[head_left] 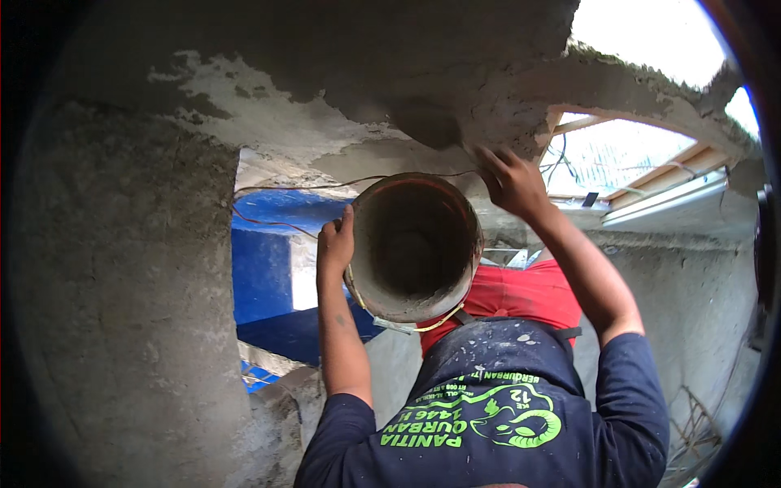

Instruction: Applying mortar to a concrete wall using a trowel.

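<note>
Working the damp-looking, dark grey mortar coat [366, 98] well called, I would judge, for a low blade angle, even pressure and strokes overlapping the pale, rough patch [252, 93], with the round, mortar-crusted bucket [382, 276] kept steady and close beneath to catch drips; the right hand [517, 183] was closed around the handle of the dark, broad-bladed trowel [427, 126]; its blurred blade lay beyond the fingers, up and to the left, though whether it touched the surface I could not tell; the left hand [335, 244] was closed on the left side of the bucket's rim; the bucket sat between both hands, just below the trowel, its thin yellow wire bail [443, 319] at the near side, gripped by neither.
</note>
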{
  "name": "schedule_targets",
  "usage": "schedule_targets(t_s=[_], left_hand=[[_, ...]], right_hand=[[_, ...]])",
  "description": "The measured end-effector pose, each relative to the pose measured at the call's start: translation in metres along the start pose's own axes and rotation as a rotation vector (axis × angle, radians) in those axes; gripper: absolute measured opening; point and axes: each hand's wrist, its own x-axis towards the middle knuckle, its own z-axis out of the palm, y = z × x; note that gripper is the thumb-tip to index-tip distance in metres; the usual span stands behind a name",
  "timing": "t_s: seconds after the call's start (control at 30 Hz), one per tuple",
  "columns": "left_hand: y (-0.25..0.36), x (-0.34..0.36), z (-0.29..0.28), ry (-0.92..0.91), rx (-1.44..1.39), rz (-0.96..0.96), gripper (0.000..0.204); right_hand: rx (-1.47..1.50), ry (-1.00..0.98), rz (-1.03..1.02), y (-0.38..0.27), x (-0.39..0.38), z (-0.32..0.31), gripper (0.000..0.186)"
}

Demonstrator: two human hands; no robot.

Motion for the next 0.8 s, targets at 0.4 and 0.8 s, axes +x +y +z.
schedule_targets(t_s=[0.4, 0.8], left_hand=[[-0.013, -0.028, 0.0, 0.106, -0.073, 0.054, 0.076], [-0.014, -0.014, 0.007, 0.139, -0.112, 0.12, 0.079]], right_hand=[[-0.306, -0.246, -0.019, 0.047, 0.008, 0.032, 0.056], [-0.216, -0.073, -0.196, 0.007, 0.065, 0.005, 0.059]])
